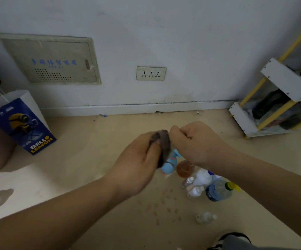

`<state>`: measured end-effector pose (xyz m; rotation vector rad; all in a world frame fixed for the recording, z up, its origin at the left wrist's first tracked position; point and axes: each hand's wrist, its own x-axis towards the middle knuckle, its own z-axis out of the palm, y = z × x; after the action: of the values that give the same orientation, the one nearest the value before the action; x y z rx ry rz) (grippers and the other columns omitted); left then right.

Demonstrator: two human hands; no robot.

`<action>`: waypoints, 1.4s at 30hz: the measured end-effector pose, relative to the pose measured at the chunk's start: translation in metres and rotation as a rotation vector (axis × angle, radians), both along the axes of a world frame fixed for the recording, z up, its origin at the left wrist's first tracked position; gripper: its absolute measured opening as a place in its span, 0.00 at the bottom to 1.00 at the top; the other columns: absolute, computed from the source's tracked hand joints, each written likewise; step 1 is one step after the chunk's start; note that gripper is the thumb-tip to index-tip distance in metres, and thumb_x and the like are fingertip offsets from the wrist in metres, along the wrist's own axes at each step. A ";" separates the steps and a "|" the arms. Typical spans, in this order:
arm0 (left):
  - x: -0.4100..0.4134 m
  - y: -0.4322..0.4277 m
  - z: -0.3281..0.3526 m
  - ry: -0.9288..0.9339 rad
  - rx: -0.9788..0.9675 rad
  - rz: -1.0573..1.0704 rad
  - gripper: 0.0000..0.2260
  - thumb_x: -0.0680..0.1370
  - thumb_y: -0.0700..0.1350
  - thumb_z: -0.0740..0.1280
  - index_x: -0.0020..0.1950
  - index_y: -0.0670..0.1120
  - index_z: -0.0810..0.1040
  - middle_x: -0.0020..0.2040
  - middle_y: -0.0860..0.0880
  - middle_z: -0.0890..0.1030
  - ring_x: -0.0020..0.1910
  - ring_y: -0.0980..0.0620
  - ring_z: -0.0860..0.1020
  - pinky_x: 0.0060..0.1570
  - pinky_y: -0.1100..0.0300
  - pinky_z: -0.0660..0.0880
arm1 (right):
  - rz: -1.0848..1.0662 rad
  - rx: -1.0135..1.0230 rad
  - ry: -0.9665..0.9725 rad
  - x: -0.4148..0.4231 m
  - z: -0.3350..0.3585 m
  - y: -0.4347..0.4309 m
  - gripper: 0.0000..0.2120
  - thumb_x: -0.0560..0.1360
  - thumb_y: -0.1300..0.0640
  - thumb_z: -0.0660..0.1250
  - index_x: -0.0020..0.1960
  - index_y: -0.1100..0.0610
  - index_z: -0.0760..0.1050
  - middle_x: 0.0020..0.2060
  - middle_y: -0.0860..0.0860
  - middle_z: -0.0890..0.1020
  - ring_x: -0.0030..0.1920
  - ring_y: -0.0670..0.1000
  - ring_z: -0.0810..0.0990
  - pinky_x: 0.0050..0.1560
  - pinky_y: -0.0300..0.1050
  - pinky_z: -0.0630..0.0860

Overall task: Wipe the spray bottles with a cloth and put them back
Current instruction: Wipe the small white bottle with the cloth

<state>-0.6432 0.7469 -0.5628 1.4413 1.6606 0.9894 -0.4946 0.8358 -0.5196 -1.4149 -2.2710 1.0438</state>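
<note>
Dark cloth (161, 143) bunched in left hand's (137, 165) curled grip, with right hand (198, 143) pinching its top edge. Both are held above the floor (92, 150) — spray bottles (204, 179) cluster below, blue bottle (169, 166) directly under the cloth.

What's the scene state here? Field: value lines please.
left hand: grips dark cloth
right hand: fingers curled beside the cloth; what it holds is unclear
blue spray bottle: on the floor under the hands, partly hidden
other bottles: clustered on the floor right of it
small clear bottle: lying apart, nearer the camera
paper bag: far left
</note>
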 end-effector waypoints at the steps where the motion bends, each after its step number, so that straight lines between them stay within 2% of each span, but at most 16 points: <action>1: -0.002 0.006 0.001 -0.152 -0.136 0.095 0.14 0.86 0.54 0.56 0.51 0.52 0.80 0.44 0.51 0.83 0.42 0.51 0.81 0.42 0.59 0.78 | 0.021 0.028 -0.002 -0.002 0.001 -0.003 0.29 0.83 0.51 0.59 0.24 0.54 0.60 0.17 0.45 0.61 0.20 0.46 0.59 0.22 0.36 0.60; 3: 0.004 0.007 0.003 -0.205 -0.226 0.153 0.15 0.85 0.54 0.57 0.46 0.51 0.80 0.40 0.49 0.83 0.35 0.53 0.81 0.34 0.58 0.77 | 0.017 0.012 -0.014 -0.005 0.000 -0.007 0.29 0.83 0.51 0.59 0.25 0.55 0.60 0.19 0.45 0.61 0.22 0.47 0.59 0.24 0.39 0.60; 6: 0.020 -0.009 -0.005 0.171 0.155 0.044 0.09 0.84 0.52 0.57 0.49 0.54 0.75 0.46 0.54 0.77 0.41 0.55 0.76 0.39 0.58 0.71 | -0.113 -0.133 0.015 -0.003 -0.002 -0.004 0.26 0.82 0.52 0.60 0.27 0.54 0.61 0.20 0.48 0.61 0.21 0.47 0.57 0.22 0.39 0.58; 9: 0.013 -0.011 -0.010 0.238 0.331 -0.054 0.05 0.84 0.49 0.59 0.55 0.53 0.74 0.50 0.55 0.73 0.46 0.55 0.74 0.43 0.59 0.72 | -0.219 -0.277 0.046 0.000 -0.002 -0.002 0.24 0.82 0.51 0.60 0.29 0.53 0.60 0.22 0.50 0.60 0.22 0.49 0.55 0.24 0.37 0.55; 12: -0.002 0.003 -0.017 -0.012 -0.003 0.032 0.09 0.85 0.50 0.59 0.52 0.53 0.78 0.45 0.52 0.81 0.40 0.58 0.78 0.39 0.65 0.74 | -0.228 -0.262 0.014 0.003 0.000 -0.002 0.22 0.81 0.53 0.60 0.29 0.54 0.60 0.21 0.49 0.60 0.19 0.48 0.56 0.22 0.35 0.55; 15: -0.011 0.003 -0.018 -0.423 -0.435 0.268 0.14 0.84 0.53 0.61 0.52 0.45 0.82 0.47 0.40 0.86 0.39 0.47 0.82 0.41 0.56 0.78 | -0.272 -0.260 0.005 0.007 0.001 0.002 0.20 0.80 0.53 0.59 0.30 0.56 0.64 0.19 0.49 0.64 0.15 0.43 0.62 0.20 0.34 0.58; 17: -0.007 0.003 -0.014 -0.745 -0.589 0.294 0.17 0.82 0.56 0.65 0.51 0.43 0.83 0.44 0.39 0.87 0.39 0.42 0.84 0.43 0.50 0.83 | -0.313 -0.314 0.021 0.009 -0.001 0.006 0.21 0.81 0.48 0.59 0.33 0.57 0.66 0.21 0.50 0.67 0.15 0.42 0.64 0.23 0.37 0.60; 18: -0.003 0.007 -0.013 -0.858 -0.604 0.324 0.17 0.82 0.55 0.66 0.50 0.42 0.82 0.40 0.40 0.86 0.36 0.44 0.84 0.38 0.53 0.83 | -0.337 -0.345 0.039 0.009 -0.002 0.007 0.23 0.81 0.43 0.59 0.33 0.57 0.66 0.21 0.50 0.67 0.15 0.43 0.64 0.23 0.37 0.60; 21: -0.007 0.020 -0.020 -0.821 -0.510 0.334 0.13 0.85 0.43 0.60 0.45 0.39 0.78 0.22 0.47 0.79 0.18 0.55 0.77 0.19 0.65 0.72 | -0.327 -0.411 0.140 0.008 0.002 0.009 0.33 0.75 0.27 0.60 0.29 0.55 0.64 0.21 0.51 0.66 0.18 0.47 0.63 0.23 0.38 0.61; 24: -0.013 0.015 -0.025 -0.730 -0.519 0.285 0.16 0.83 0.45 0.62 0.37 0.41 0.76 0.29 0.42 0.76 0.18 0.53 0.75 0.19 0.63 0.68 | -0.117 -0.454 0.277 0.009 0.008 0.005 0.35 0.68 0.23 0.63 0.28 0.56 0.67 0.24 0.55 0.70 0.26 0.53 0.68 0.28 0.43 0.67; 26: -0.015 0.008 -0.016 -0.797 -0.580 0.283 0.15 0.82 0.47 0.62 0.39 0.40 0.77 0.33 0.41 0.74 0.23 0.49 0.73 0.25 0.60 0.65 | 0.052 -0.480 0.328 0.013 0.008 0.001 0.32 0.64 0.25 0.71 0.36 0.55 0.74 0.29 0.56 0.77 0.29 0.55 0.72 0.31 0.45 0.71; 29: -0.011 0.000 -0.009 -0.961 -0.567 0.224 0.15 0.80 0.53 0.61 0.54 0.43 0.80 0.37 0.46 0.78 0.30 0.49 0.70 0.32 0.57 0.60 | 0.165 -0.545 0.435 0.018 0.006 -0.005 0.16 0.67 0.47 0.82 0.46 0.53 0.79 0.37 0.62 0.81 0.30 0.57 0.77 0.31 0.45 0.75; 31: -0.007 -0.001 -0.011 -0.983 -0.540 0.199 0.21 0.83 0.57 0.58 0.59 0.43 0.81 0.39 0.46 0.80 0.31 0.50 0.70 0.32 0.57 0.61 | 0.159 -0.544 0.457 0.016 0.006 -0.011 0.19 0.68 0.60 0.81 0.55 0.56 0.78 0.43 0.64 0.82 0.34 0.58 0.79 0.33 0.47 0.76; 36: 0.000 -0.004 -0.003 -0.862 -0.515 0.130 0.22 0.85 0.56 0.55 0.61 0.45 0.83 0.45 0.41 0.82 0.40 0.43 0.75 0.34 0.55 0.69 | 0.065 -0.458 0.403 0.012 0.002 -0.023 0.08 0.75 0.56 0.73 0.54 0.54 0.81 0.32 0.47 0.82 0.32 0.48 0.76 0.33 0.40 0.75; 40: -0.005 0.001 -0.001 -0.520 -0.378 0.280 0.16 0.84 0.55 0.59 0.55 0.49 0.83 0.48 0.46 0.87 0.47 0.45 0.85 0.54 0.49 0.83 | 0.046 -0.453 0.337 0.015 0.000 -0.021 0.08 0.72 0.47 0.73 0.49 0.49 0.84 0.36 0.51 0.82 0.31 0.47 0.74 0.34 0.41 0.74; 42: -0.006 0.002 0.008 -0.452 -0.233 0.325 0.14 0.85 0.53 0.58 0.53 0.51 0.82 0.45 0.48 0.86 0.44 0.53 0.84 0.43 0.61 0.82 | 0.033 -0.463 0.295 0.015 -0.001 -0.022 0.05 0.74 0.49 0.74 0.46 0.50 0.83 0.33 0.48 0.81 0.29 0.45 0.73 0.32 0.39 0.73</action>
<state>-0.6492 0.7490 -0.5547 0.7388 1.6250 1.1516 -0.4793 0.8137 -0.5204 -1.2680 -1.9223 1.7446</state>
